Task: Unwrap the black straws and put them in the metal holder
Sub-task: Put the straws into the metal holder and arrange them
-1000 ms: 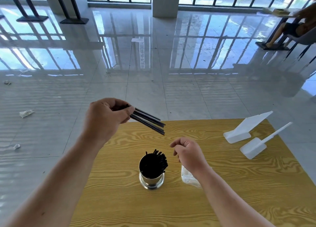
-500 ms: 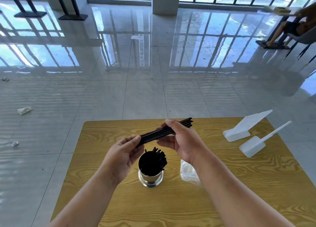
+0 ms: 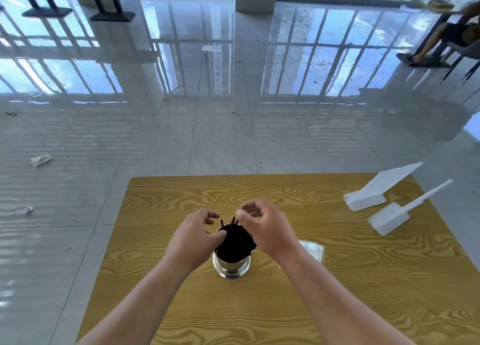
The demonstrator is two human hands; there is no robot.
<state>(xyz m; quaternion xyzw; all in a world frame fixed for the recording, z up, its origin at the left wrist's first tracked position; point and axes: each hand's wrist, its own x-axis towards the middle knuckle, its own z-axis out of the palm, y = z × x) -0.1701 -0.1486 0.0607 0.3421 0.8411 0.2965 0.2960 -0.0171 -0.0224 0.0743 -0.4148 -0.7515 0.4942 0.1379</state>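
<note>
Crumpled wrappers lie on the floor left of the table. The left hand hovers loosely curled, thumb touching the metal holder rim, gripping nothing. Black straws stand packed inside the holder. The right hand, fingers half open and empty, hangs just above them. Two white scoops rest far right.

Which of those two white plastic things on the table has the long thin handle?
The nearer white scoop, closest to the table's right edge; the farther white piece is a broad wedge without a handle.
</note>
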